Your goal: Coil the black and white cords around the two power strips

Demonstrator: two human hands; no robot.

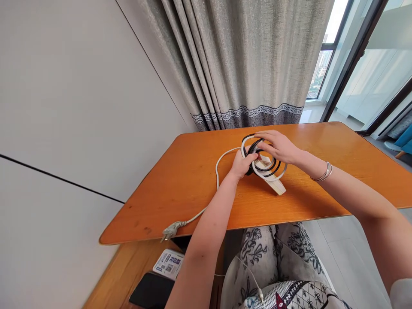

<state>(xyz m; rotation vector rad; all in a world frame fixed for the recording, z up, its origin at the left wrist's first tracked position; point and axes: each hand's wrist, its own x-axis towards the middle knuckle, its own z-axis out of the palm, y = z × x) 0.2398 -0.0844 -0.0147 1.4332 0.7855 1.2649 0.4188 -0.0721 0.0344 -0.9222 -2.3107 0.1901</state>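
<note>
My left hand (pixel 243 163) is closed round a bundle of coiled black cable (pixel 269 168) and white cord (pixel 283 172), thumb on top. My right hand (pixel 278 146) curls over the far side of the same loops, its fingertips on the cord. Beneath the loops, a long whitish bar like a power strip (pixel 276 184) slants over the table, partly hidden by coils and fingers. Something small and reddish shows by my left thumb. From the bundle, white cord runs left round my left forearm to a plug (pixel 172 230) at the table's near edge.
The orange wooden table (pixel 180 171) has rounded corners. Below its left edge, a white printed box (pixel 169 263) and a black flat device (pixel 152 291) lie on a wooden surface. A thin white cable (pixel 252 277) crosses my lap. Grey curtains (pixel 251 64) hang behind the table.
</note>
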